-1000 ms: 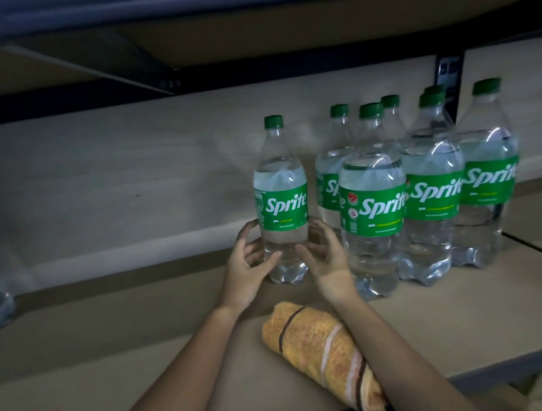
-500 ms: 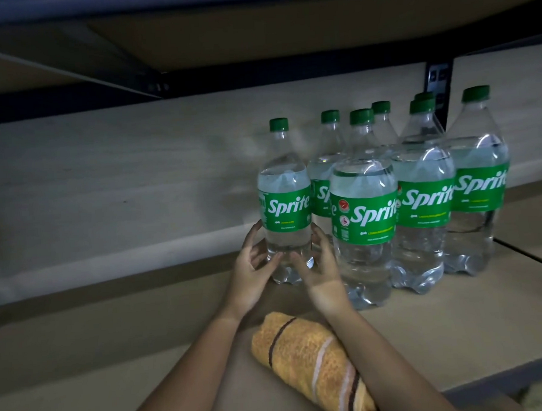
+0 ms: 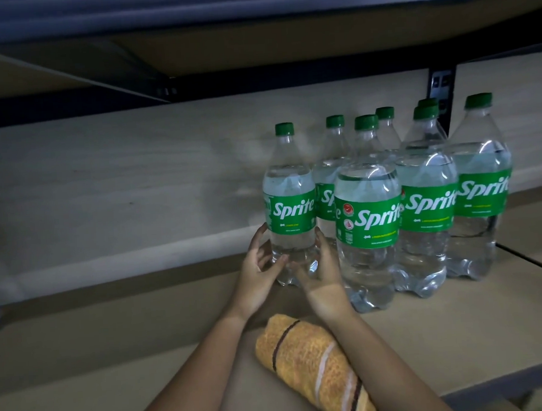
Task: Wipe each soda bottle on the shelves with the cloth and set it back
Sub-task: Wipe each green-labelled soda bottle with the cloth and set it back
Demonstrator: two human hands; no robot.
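A: Entry, head view. Where is the bottle being handled?

B: The leftmost Sprite bottle stands upright on the shelf board, at the left edge of the bottle group, a little apart from the far wall panel. Green cap on, green label facing the camera, clear liquid inside.

A: Hands?

B: Both at its lower body, below the label. The left hand curls round the left side, fingers bent against the plastic, thumb towards the front. The right hand does the same on the right side, fingers wrapped to the far side. So each hand grips the bottle; neither is spread flat.

A: Is the base on the board or lifted?

B: Cannot tell; the hands cover most of the base.

A: The cloth?

B: The rolled orange cloth lies on the near part of the shelf board, between the two forearms, with dark and pale stripes across it. Neither hand touches it.

A: Neighbours?

B: The other bottles stand upright to the right, packed close, some in front, some behind. The nearest front one sits just beside the right hand. A dark upper shelf hangs overhead, and a black upright bracket shows behind the group.
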